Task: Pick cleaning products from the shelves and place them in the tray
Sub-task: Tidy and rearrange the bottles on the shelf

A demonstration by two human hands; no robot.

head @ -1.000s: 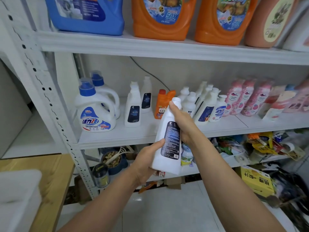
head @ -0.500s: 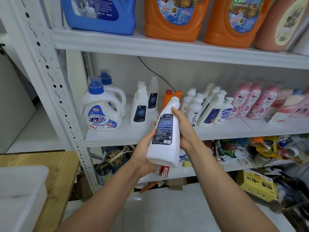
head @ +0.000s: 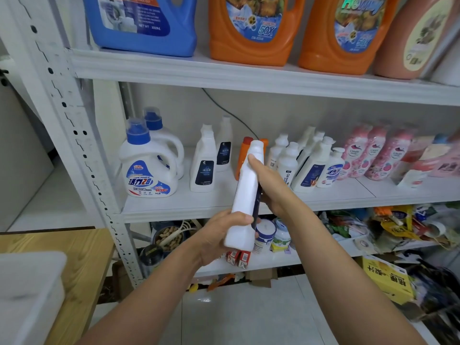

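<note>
White bottle (head: 246, 192) is held in the air, tilted, cap up, in front of the middle shelf (head: 174, 211). The left hand (head: 216, 236) curls round its base; the right hand (head: 272, 188) wraps its upper part. Other bottles (head: 202, 168) stand behind on the shelf. A white tray (head: 29, 290) sits on the wooden table (head: 77, 250), lower left.

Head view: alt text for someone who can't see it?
Two hands hold a tilted white bottle before the middle shelf: left hand at its base, right hand near its neck. Other cleaning bottles stand on that shelf; a white tray sits lower left on a wooden table.
</note>
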